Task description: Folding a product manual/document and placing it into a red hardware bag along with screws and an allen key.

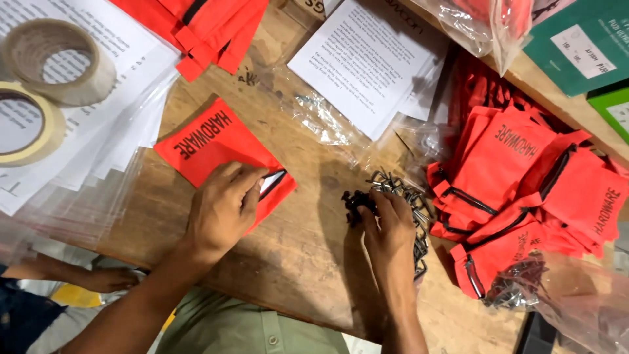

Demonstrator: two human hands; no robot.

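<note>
the left hand [223, 206] presses a flat red fabric zip pouch [219, 147] on the wooden surface [295, 255]; the right hand [386, 219] pinches small black screws [354, 203] just beside it, mid-filling; next calls for opening the pouch's mouth.

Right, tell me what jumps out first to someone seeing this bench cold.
The bright red pouches: a heap at the right, more at the top, and one flat pouch under the left hand at the middle. Next, the right hand picks at a pile of dark screws and metal keys on the wooden table. Two tape rolls sit on sheets at the far left.
</note>
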